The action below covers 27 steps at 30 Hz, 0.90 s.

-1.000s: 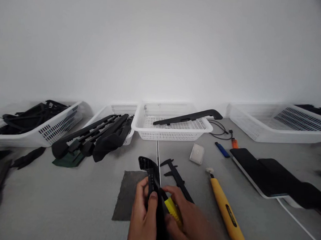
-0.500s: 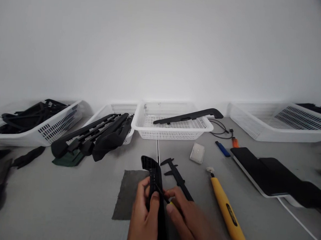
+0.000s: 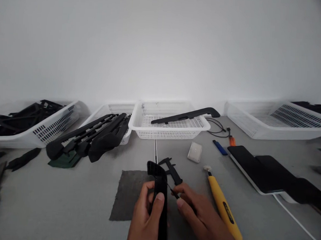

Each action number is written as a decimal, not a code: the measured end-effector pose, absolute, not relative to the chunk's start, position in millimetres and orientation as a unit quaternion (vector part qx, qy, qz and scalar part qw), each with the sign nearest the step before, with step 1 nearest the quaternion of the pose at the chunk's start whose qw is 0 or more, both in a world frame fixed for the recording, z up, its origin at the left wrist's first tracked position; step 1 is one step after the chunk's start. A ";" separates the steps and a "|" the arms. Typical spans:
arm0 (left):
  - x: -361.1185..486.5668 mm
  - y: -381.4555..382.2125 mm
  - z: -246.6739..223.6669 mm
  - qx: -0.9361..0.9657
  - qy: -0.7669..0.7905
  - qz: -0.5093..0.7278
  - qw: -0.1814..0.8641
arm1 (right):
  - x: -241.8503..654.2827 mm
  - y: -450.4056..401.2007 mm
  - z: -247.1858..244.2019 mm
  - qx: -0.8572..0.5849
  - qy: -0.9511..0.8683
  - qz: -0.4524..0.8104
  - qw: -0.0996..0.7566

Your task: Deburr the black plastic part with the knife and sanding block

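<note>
Black plastic strip [image 3: 161,203] is gripped in my closed left hand [image 3: 145,220]; my right hand [image 3: 198,218] pinches a thin blade [image 3: 172,190] against it. Caliper [image 3: 173,171] lies at twelve o'clock, yellow knife [image 3: 223,207] at three.

The long black part [image 3: 161,192] gripped in the left hand [image 3: 144,224] looks like matt moulded plastic, smooth along its side. The dark grey mat [image 3: 128,194] under it has a dull, slightly rough, cloth-like surface. The table [image 3: 63,201] is a smooth, matt grey. The baskets [image 3: 173,130] are white perforated plastic with a faint sheen. The yellow tool handle [image 3: 222,210] appears to be smooth, slightly glossy plastic. The black caliper [image 3: 172,169] is matt, probably plastic, though the view is too soft to be sure.
</note>
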State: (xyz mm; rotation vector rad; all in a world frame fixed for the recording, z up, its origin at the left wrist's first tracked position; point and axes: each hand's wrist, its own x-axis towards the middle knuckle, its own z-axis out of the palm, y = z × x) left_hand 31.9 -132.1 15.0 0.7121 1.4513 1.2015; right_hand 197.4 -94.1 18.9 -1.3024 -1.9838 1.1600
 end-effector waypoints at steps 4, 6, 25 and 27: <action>33.7 -130.9 19.9 0.295 0.611 0.485 0.552 | 205.4 -92.8 21.0 -0.491 -0.735 0.406 0.231; 33.1 -130.2 20.8 0.311 0.617 0.471 0.548 | 208.8 -91.9 21.6 -0.501 -0.733 0.400 0.227; 32.7 -129.5 17.9 0.339 0.628 0.440 0.545 | 218.7 -89.5 32.3 -0.550 -0.714 0.368 0.228; 31.9 -129.3 16.8 0.342 0.629 0.437 0.544 | 219.8 -89.4 31.8 -0.551 -0.715 0.363 0.230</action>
